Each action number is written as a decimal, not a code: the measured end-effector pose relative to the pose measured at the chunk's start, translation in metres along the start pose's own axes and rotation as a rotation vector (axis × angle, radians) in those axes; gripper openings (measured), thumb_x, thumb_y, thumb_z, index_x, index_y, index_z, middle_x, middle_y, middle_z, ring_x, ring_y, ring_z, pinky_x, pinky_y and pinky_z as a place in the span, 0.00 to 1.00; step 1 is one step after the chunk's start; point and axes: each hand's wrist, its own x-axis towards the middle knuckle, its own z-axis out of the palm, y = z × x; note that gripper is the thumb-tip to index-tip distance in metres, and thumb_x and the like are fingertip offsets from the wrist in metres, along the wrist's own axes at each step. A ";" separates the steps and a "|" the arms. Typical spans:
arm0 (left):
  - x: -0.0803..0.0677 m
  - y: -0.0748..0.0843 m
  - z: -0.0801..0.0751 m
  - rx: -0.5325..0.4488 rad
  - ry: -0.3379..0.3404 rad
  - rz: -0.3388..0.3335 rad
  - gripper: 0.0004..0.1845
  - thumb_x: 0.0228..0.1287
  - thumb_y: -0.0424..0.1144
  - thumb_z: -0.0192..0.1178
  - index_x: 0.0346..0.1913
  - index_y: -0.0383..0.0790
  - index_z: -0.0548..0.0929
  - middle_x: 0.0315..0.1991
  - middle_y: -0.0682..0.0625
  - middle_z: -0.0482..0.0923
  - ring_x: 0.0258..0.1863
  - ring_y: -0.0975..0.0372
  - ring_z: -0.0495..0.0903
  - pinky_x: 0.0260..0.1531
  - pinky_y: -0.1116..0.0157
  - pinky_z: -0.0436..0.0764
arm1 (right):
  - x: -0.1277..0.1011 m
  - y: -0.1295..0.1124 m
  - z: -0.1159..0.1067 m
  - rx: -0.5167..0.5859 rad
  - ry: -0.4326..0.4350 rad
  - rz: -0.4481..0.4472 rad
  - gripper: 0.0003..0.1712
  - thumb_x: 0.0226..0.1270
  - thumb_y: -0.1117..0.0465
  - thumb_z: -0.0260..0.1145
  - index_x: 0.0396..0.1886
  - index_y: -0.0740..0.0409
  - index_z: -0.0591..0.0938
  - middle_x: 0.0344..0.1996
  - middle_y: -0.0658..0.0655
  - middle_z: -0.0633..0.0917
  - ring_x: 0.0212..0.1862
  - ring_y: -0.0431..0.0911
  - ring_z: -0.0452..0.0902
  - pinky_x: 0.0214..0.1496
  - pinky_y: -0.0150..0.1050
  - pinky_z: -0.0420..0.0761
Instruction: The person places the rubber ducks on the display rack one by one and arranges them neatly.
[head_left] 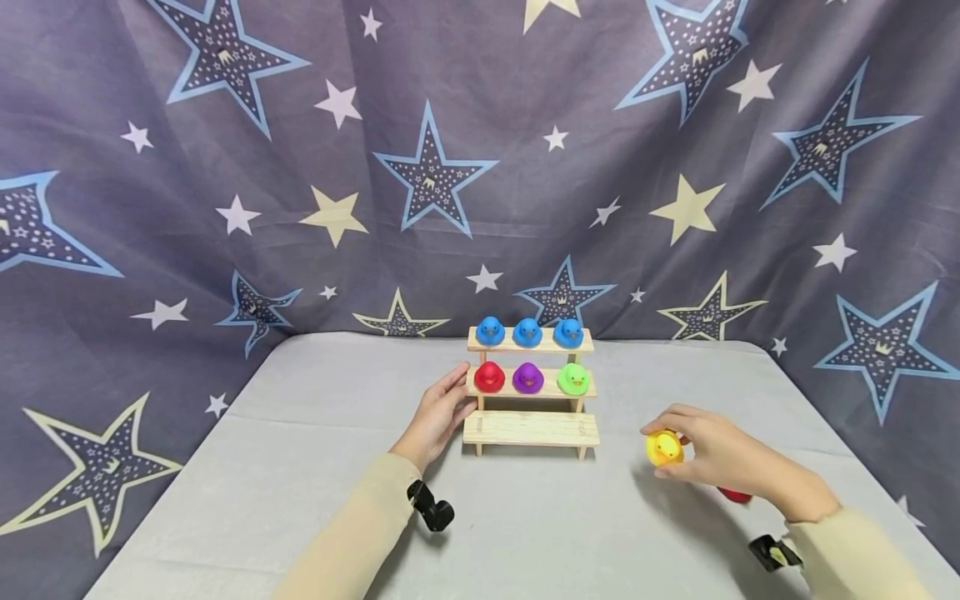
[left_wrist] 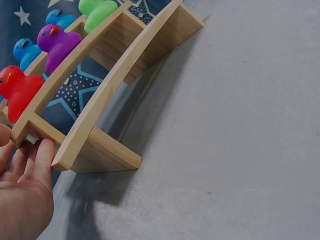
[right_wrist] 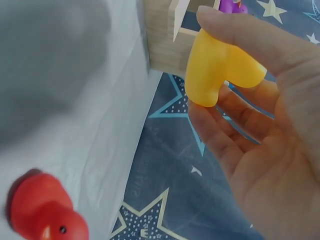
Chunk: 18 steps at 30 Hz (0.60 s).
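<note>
Nearest you, your right hand point(head_left: 723, 458) pinches the yellow duck point(head_left: 663, 447) between thumb and fingertips, just above the counter point(head_left: 315, 467) and to the right of the wooden rack point(head_left: 531, 429); a red duck point(head_left: 735, 495) lies behind that hand. Keep the pinch light and the duck upright — the bare bottom step looks like the nearest landing. Your left hand point(head_left: 438, 412), fingers straight, rests against the rack's left end; press there so nothing shifts under the red point(head_left: 489, 377), purple point(head_left: 528, 377), green point(head_left: 573, 378) and blue ducks point(head_left: 527, 332).
</note>
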 end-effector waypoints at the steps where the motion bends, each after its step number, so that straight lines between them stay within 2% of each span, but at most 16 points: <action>1: 0.000 0.000 0.000 -0.002 0.002 -0.001 0.29 0.77 0.28 0.43 0.78 0.36 0.57 0.77 0.38 0.52 0.73 0.49 0.61 0.68 0.59 0.71 | 0.002 -0.001 0.001 0.002 -0.002 -0.004 0.27 0.46 0.55 0.84 0.48 0.54 0.86 0.43 0.44 0.83 0.42 0.38 0.76 0.41 0.39 0.84; 18: 0.000 -0.001 0.001 0.007 0.013 0.000 0.29 0.77 0.28 0.43 0.78 0.36 0.57 0.77 0.38 0.53 0.73 0.48 0.61 0.68 0.58 0.71 | 0.048 -0.026 0.019 0.080 -0.085 -0.004 0.25 0.54 0.58 0.79 0.52 0.56 0.84 0.48 0.49 0.84 0.51 0.46 0.80 0.55 0.50 0.84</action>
